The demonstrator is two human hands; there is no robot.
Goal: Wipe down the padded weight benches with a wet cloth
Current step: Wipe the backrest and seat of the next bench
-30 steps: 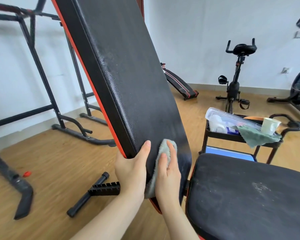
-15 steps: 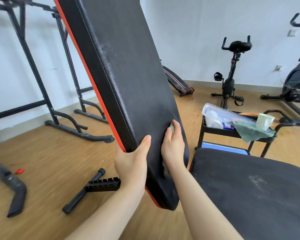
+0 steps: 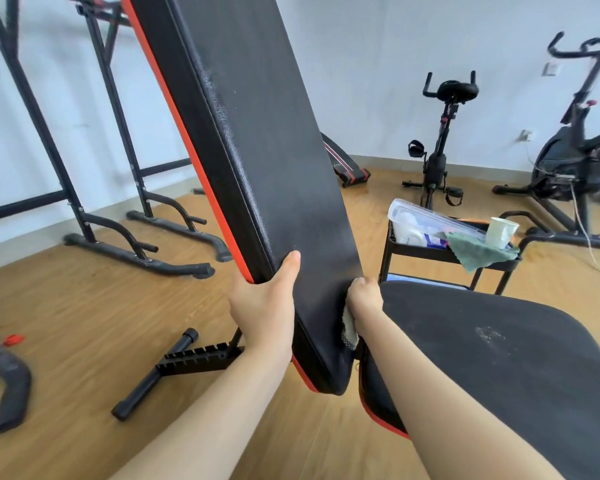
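Observation:
A black padded backrest (image 3: pixel 267 161) with red trim stands steeply tilted in front of me. My left hand (image 3: pixel 264 306) grips its lower left edge, thumb on the face. My right hand (image 3: pixel 364 299) presses a pale grey cloth (image 3: pixel 350 332) against the pad's lower right edge; most of the cloth is hidden under the hand. The black seat pad (image 3: pixel 499 358) lies flat at the right, with a dusty whitish patch on it.
A black cart (image 3: pixel 426 252) behind the seat holds a clear plastic box (image 3: pixel 430 225), a green cloth (image 3: pixel 478 252) and a paper cup (image 3: pixel 501 232). Exercise bikes (image 3: pixel 437 143) stand at the back. A power rack (image 3: pixel 118 216) is at left, bench base bar (image 3: pixel 174 365) on the floor.
My right hand slid with the cloth from the pad's lower face rightward to its right edge. The left hand kept its grip on the left edge.

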